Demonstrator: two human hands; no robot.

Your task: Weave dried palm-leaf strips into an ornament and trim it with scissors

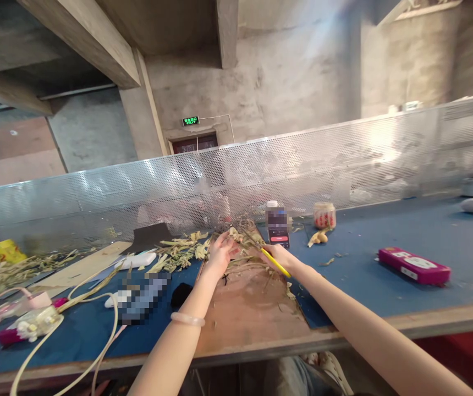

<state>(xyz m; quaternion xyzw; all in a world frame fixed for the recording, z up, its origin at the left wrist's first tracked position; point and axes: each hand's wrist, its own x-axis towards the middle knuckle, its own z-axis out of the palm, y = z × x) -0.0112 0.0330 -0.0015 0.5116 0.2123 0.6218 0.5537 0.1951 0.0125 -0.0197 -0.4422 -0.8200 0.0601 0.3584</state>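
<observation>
My left hand [221,256] is over the far part of a brown board [248,319], its fingers closed around a pale dried plant piece [236,235]. A bangle [187,319] circles that wrist. In my right hand [278,256] are yellow-handled scissors [276,263], their metal blades pointing up and left toward the plant piece. The fine detail at the blade tips is too small to make out. Dry stems [247,265] lie on the board between and below the hands. More dried plants [182,250] are heaped just left of the board.
A phone [278,234] stands upright behind my right hand, near a jar [324,215]. A magenta box [413,265] lies at right. Cables [115,308] and a blurred-out phone [146,300] lie at left. A perforated metal screen [253,165] borders the blue table's back.
</observation>
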